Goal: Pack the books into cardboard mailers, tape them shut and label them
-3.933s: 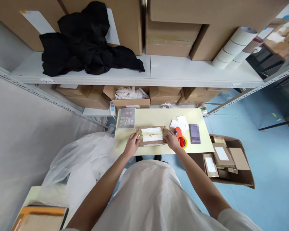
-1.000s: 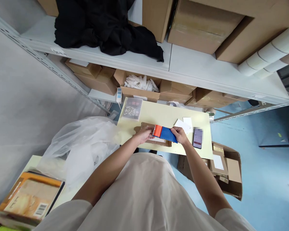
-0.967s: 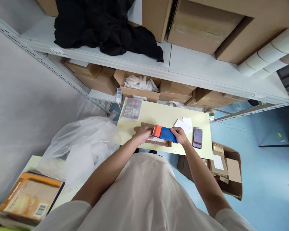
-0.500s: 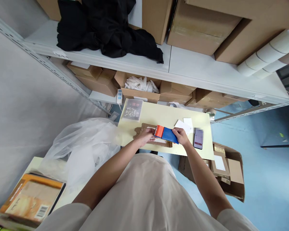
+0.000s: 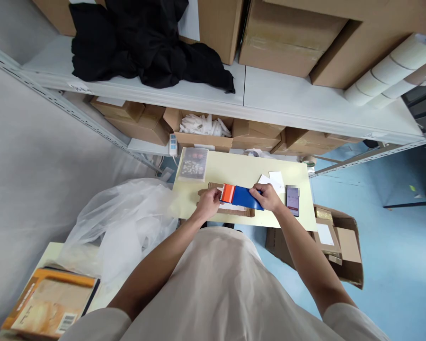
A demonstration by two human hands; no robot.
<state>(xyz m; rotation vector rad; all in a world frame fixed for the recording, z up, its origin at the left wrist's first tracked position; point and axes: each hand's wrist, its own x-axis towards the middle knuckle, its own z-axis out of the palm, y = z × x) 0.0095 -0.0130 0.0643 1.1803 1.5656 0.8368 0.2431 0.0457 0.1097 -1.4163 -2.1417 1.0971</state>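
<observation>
A blue and orange tape dispenser [image 5: 244, 196] with a white toothed edge at its left end is held level over the table. My right hand [image 5: 268, 196] is closed around its blue right end, thumb on top. My left hand [image 5: 209, 203] has its fingers closed at the orange, toothed end; the undersides of the fingers are hidden, so any tape there cannot be made out. Directly beneath lies a flat cardboard box [image 5: 248, 213] with a white label, partly covered by the dispenser and hands.
On the pale yellow table [image 5: 230, 163] are a clear plastic bag [image 5: 193, 165], white cards [image 5: 277, 181] and a phone [image 5: 292, 201]. A carton of boxes [image 5: 355, 246] stands on the floor at right. Shelves [image 5: 213, 102] rise behind; plastic sheeting [image 5: 124, 222] lies left.
The tape dispenser has turned slightly, showing more of its blue face, and its toothed end has shifted left with my left hand. The head view has also moved a little.
</observation>
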